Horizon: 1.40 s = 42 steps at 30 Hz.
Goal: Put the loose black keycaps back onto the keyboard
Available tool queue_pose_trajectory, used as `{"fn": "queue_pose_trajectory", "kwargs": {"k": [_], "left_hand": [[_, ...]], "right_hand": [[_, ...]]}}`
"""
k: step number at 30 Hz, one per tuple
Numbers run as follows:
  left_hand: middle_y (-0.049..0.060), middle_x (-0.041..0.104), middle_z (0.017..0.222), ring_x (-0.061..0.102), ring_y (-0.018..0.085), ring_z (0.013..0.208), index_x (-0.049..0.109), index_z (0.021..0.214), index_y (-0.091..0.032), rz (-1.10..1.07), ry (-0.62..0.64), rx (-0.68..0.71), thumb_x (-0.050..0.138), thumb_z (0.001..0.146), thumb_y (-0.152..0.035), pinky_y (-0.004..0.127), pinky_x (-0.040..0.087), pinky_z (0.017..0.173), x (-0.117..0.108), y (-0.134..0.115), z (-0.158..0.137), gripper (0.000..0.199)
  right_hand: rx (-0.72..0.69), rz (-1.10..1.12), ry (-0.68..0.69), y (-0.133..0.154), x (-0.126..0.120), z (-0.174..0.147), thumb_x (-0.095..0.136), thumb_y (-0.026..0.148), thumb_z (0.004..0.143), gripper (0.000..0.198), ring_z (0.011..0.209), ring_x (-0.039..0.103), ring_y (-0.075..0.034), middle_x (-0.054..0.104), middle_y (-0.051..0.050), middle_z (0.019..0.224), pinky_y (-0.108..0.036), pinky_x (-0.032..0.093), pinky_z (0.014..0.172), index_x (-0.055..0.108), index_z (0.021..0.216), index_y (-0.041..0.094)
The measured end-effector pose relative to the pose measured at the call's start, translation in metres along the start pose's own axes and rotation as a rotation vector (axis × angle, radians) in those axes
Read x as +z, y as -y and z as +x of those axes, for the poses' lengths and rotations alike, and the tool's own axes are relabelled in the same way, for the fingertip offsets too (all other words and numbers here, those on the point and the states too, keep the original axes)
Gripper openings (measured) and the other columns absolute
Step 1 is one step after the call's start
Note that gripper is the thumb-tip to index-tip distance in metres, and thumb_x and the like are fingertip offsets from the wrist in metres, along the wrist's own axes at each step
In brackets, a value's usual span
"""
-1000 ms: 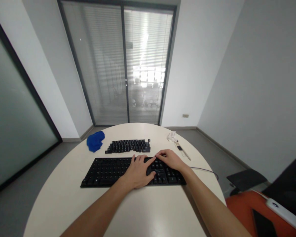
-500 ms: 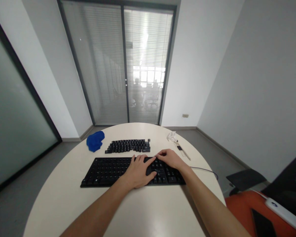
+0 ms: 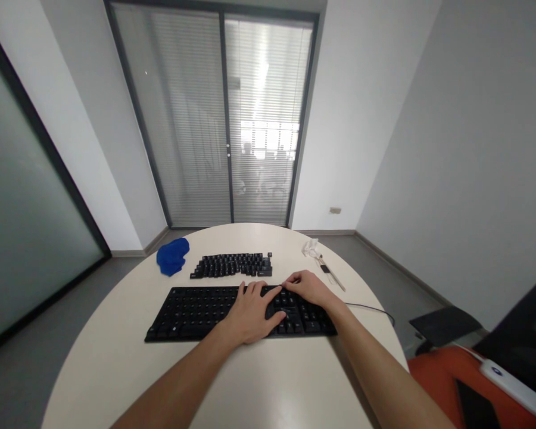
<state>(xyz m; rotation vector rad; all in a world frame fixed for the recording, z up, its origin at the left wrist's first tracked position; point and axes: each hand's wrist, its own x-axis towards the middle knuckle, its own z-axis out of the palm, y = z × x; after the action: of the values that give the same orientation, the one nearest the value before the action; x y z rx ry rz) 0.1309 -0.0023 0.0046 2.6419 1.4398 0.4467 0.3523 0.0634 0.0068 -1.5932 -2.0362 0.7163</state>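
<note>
A black keyboard (image 3: 196,316) lies on the round table, its left part bare of keycaps and its right part still bearing keys. Across its middle rests my left hand (image 3: 254,313), palm down with fingers spread and the index finger reaching to the far edge. My right hand (image 3: 310,288) is closed in a pinch at the keyboard's far edge, close to the left index fingertip. Whatever sits between those right fingers is hidden or too small to make out. Beyond the keyboard, loose black keycaps (image 3: 232,265) are laid out in rows.
A blue cloth (image 3: 173,256) lies at the table's (image 3: 129,310) far left. Crumpled white tissue (image 3: 311,248) and a thin brush-like stick (image 3: 333,274) lie at the right. The keyboard cable (image 3: 370,307) runs off the right edge. An orange chair (image 3: 442,375) holds a white power strip (image 3: 513,387).
Both hands stay in nearly the same place on the keyboard. The view has tilted very slightly.
</note>
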Motion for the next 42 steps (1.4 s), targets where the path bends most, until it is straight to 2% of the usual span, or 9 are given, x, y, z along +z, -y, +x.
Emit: {"fn": "queue_pose_trajectory", "kwargs": {"k": [5, 8, 11, 16, 23, 28, 32, 37, 42], "left_hand": [[0.012, 0.050, 0.142, 0.042, 0.035, 0.135, 0.043, 0.148, -0.033, 0.000, -0.005, 0.005, 0.045, 0.096, -0.060, 0.063, 0.021, 0.116, 0.001, 0.000, -0.001, 0.059], [0.012, 0.050, 0.143, 0.042, 0.035, 0.135, 0.041, 0.149, -0.032, 0.004, -0.005, 0.006, 0.044, 0.096, -0.059, 0.063, 0.021, 0.116, 0.001, 0.000, 0.000, 0.060], [0.012, 0.049, 0.144, 0.042, 0.035, 0.135, 0.040, 0.150, -0.031, 0.003, -0.004, -0.001, 0.044, 0.096, -0.059, 0.063, 0.021, 0.116, 0.002, 0.000, 0.000, 0.061], [0.012, 0.050, 0.143, 0.043, 0.034, 0.135, 0.039, 0.151, -0.030, -0.003, -0.011, -0.004, 0.044, 0.096, -0.059, 0.063, 0.021, 0.116, 0.000, 0.000, 0.000, 0.062], [0.012, 0.050, 0.143, 0.043, 0.034, 0.134, 0.037, 0.151, -0.029, -0.008, -0.002, -0.016, 0.045, 0.095, -0.059, 0.064, 0.022, 0.116, 0.001, 0.000, 0.002, 0.064], [0.012, 0.050, 0.143, 0.043, 0.034, 0.134, 0.037, 0.151, -0.028, -0.005, -0.002, -0.022, 0.045, 0.095, -0.058, 0.063, 0.021, 0.117, 0.001, -0.001, 0.002, 0.064], [0.013, 0.049, 0.145, 0.042, 0.033, 0.135, 0.037, 0.151, -0.026, -0.013, 0.007, -0.028, 0.045, 0.095, -0.057, 0.063, 0.020, 0.117, -0.001, -0.001, 0.002, 0.065], [0.013, 0.047, 0.148, 0.041, 0.033, 0.136, 0.037, 0.151, -0.021, -0.031, 0.003, -0.025, 0.045, 0.096, -0.056, 0.062, 0.018, 0.119, 0.001, 0.000, 0.001, 0.065], [0.013, 0.051, 0.144, 0.043, 0.032, 0.134, 0.047, 0.139, -0.019, -0.045, -0.019, -0.028, 0.047, 0.095, -0.053, 0.060, 0.019, 0.119, 0.003, 0.000, 0.002, 0.056]], "right_hand": [[0.008, -0.208, -0.022, -0.004, -0.003, 0.022, 0.053, 0.046, 0.093, 0.039, 0.082, 0.071, -0.021, 0.079, -0.007, 0.087, -0.027, 0.049, 0.074, 0.078, 0.090, 0.017], [0.029, -0.304, -0.060, -0.007, -0.003, 0.046, 0.053, 0.035, 0.094, 0.033, 0.093, 0.070, -0.022, 0.077, -0.011, 0.105, -0.029, 0.049, 0.080, 0.073, 0.112, 0.016], [-0.023, -0.390, -0.042, -0.006, -0.004, 0.069, 0.055, 0.025, 0.093, 0.041, 0.104, 0.068, -0.022, 0.073, -0.011, 0.116, -0.029, 0.047, 0.090, 0.060, 0.133, 0.017], [-0.102, -0.549, -0.010, 0.004, -0.003, 0.093, 0.051, 0.018, 0.094, 0.057, 0.112, 0.065, -0.028, 0.059, -0.013, 0.137, -0.036, 0.047, 0.093, 0.043, 0.150, 0.029], [-0.137, -0.671, 0.005, 0.015, 0.001, 0.103, 0.047, 0.019, 0.095, 0.054, 0.107, 0.067, -0.027, 0.060, -0.010, 0.136, -0.037, 0.049, 0.089, 0.047, 0.147, 0.036], [-0.155, -0.689, 0.006, 0.018, 0.003, 0.103, 0.047, 0.020, 0.095, 0.044, 0.107, 0.067, -0.026, 0.065, -0.008, 0.129, -0.035, 0.048, 0.089, 0.060, 0.134, 0.035], [-0.115, -0.682, -0.033, 0.016, 0.005, 0.100, 0.048, 0.025, 0.096, 0.032, 0.106, 0.067, -0.027, 0.069, -0.011, 0.119, -0.035, 0.048, 0.089, 0.068, 0.121, 0.026], [-0.048, -0.641, -0.080, 0.010, 0.003, 0.088, 0.051, 0.023, 0.094, 0.029, 0.104, 0.068, -0.027, 0.071, -0.013, 0.115, -0.034, 0.048, 0.087, 0.071, 0.116, 0.023], [0.034, -0.536, -0.113, 0.000, 0.002, 0.067, 0.055, 0.021, 0.089, 0.029, 0.101, 0.069, -0.028, 0.074, -0.013, 0.111, -0.034, 0.049, 0.083, 0.074, 0.110, 0.024]]}}
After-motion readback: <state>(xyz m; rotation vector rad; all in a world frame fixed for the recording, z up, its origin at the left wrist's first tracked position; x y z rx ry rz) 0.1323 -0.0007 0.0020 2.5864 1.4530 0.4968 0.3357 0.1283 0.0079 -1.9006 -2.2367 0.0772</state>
